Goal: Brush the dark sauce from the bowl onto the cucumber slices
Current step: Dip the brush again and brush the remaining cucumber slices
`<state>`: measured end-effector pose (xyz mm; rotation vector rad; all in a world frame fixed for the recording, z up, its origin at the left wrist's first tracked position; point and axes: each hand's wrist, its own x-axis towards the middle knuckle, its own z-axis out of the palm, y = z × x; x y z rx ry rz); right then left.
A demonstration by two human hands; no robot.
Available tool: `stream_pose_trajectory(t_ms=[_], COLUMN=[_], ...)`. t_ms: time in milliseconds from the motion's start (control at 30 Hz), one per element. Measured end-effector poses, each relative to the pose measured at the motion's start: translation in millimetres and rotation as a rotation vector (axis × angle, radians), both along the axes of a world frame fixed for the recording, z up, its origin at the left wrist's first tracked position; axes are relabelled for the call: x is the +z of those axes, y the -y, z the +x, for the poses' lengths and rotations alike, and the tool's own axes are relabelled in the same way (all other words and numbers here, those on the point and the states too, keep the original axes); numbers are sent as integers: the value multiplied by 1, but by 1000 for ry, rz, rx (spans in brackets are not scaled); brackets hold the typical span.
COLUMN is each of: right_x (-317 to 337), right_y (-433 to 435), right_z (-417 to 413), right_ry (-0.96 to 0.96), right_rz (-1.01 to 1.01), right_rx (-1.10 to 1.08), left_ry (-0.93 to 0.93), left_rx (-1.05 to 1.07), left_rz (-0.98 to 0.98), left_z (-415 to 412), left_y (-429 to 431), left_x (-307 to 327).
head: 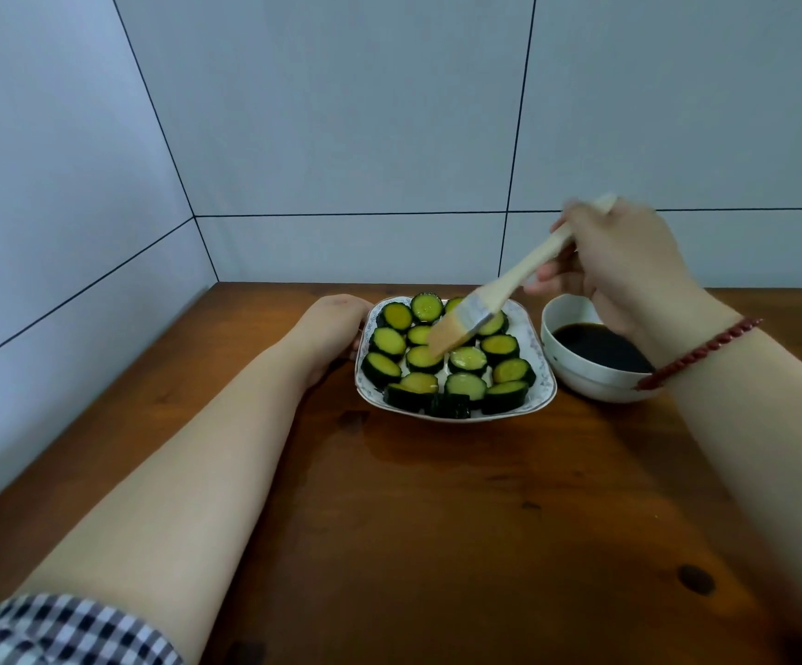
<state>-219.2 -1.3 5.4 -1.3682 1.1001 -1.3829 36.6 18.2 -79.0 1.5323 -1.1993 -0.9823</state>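
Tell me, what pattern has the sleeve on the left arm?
The sleeve has a dark-and-white check pattern, in the head view.

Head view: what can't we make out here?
- Left hand fingers: behind the plate rim.
- Bowl far side: covered by right hand and wrist.
- Brush bristle contact with the cucumber slices: motion-blurred.
- Brush handle end: blurred past the grip.

We cannot see the fingers of the left hand (329, 336); they lie behind the left rim of the plate (540, 376). The right hand (624, 266) is motion-blurred, and it hides the middle of the brush (480, 312) handle. The right forearm covers the near right rim of the bowl (557, 328). We find the table (461, 520) cut off at the bottom edge.
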Motion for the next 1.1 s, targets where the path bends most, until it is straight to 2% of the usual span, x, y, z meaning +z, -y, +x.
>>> stream_pose_trajectory(t_ms=[100,233,300,433,633,833,967,1100], right_x=[16,29,28,16,0,4,6,8], right_y=[5,9,14,22,24,23,19,16], right_z=[-16,-43,-53,-52,-39,-40,-38,-34], right_ry=[41,-171,-334,-588,-682,-622,-663,-573], right_rz=[-205,-527,-595,-532,-497,-543,-569,-522], right_rx=[-212,-435,-468,-432,-384,-410,-366,-326], left_ry=[14,21,28,33,9,11,27,31], left_rx=[25,28,28,23,11,16,12,6], left_rz=[-3,-2,-3,-19,-29,-18,-19,-14], left_z=[0,0,-1,-2,-3,-2,-2,-1], left_y=[0,-1,-1,-3,-4,-3,-3,-2], left_x=[1,1,2,3,3,2,2,2])
